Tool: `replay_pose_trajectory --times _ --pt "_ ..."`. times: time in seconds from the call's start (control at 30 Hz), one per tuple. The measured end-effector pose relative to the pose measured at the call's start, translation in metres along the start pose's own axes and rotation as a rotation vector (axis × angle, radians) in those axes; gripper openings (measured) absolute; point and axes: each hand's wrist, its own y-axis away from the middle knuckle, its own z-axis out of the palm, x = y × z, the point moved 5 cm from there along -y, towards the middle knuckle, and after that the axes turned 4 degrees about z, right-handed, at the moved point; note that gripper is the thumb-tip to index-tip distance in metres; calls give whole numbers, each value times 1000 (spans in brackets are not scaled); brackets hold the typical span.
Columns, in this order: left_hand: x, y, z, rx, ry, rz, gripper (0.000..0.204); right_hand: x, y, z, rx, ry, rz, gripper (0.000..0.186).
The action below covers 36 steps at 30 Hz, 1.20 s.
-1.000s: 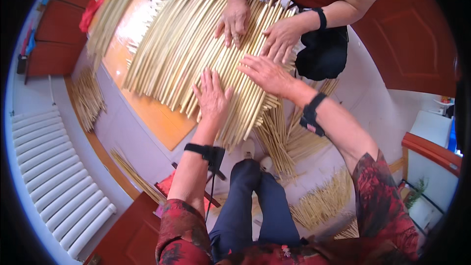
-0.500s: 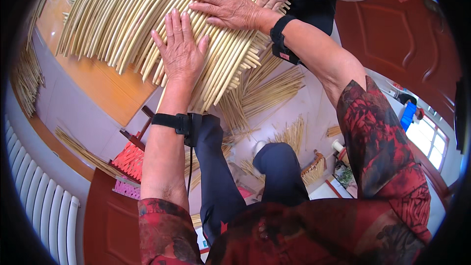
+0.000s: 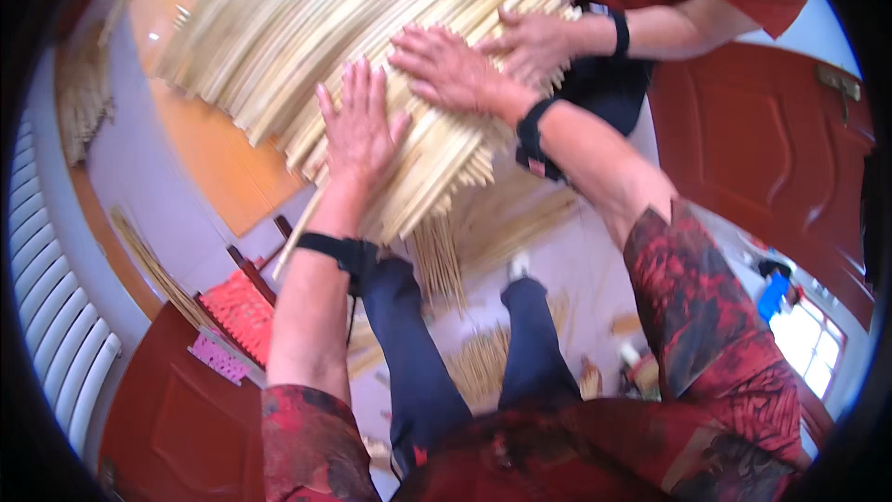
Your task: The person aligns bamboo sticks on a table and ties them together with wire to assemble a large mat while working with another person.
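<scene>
A wide layer of long, pale yellow peeled sticks (image 3: 279,46) lies side by side on an orange-brown wooden table. My left hand (image 3: 360,130) rests flat on the sticks near their close ends, fingers spread. Further right and a little farther off, my right hand (image 3: 451,74) also lies flat on them with its fingers stretched out. Just beyond it, a co-worker's hand (image 3: 534,45) presses on the same sticks, close to my right hand. The picture is blurred, so single sticks are hard to make out.
The table's bare wood (image 3: 209,163) shows at the left. More sticks (image 3: 483,363) lie on the floor around my legs. A chair with red woven webbing (image 3: 240,307) stands at the lower left, near a white radiator (image 3: 56,297). A brown door (image 3: 743,139) is at the right.
The whole view has shifted, so the sticks and hands sit lower in the picture. More of the co-worker's red top shows. Both my hands stay flat on the sticks.
</scene>
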Motion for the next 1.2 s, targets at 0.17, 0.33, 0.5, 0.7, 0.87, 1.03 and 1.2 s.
replay_pose_trajectory --times 0.17,0.33,0.5,0.7,0.87,1.03,1.2 --pt "1 3 -3 29 1 4 68 -5 1 -1 14 -15 23 50" --pt "8 5 -11 13 44 28 66 -9 6 -6 33 30 26 51" --pt "1 -9 -18 81 -21 -142 60 -6 10 0 -1 23 30 52" --pt "-43 -16 -16 150 -115 -339 61 -10 9 -9 -38 20 64 52" --pt "-47 -18 -4 144 -99 -330 63 -6 7 -1 -11 -24 56 52" --pt "-52 -17 -13 169 -156 -332 65 -11 0 -1 40 -15 39 53" --pt "-50 -17 -10 134 -200 -375 64 -12 5 -3 86 -12 21 52"
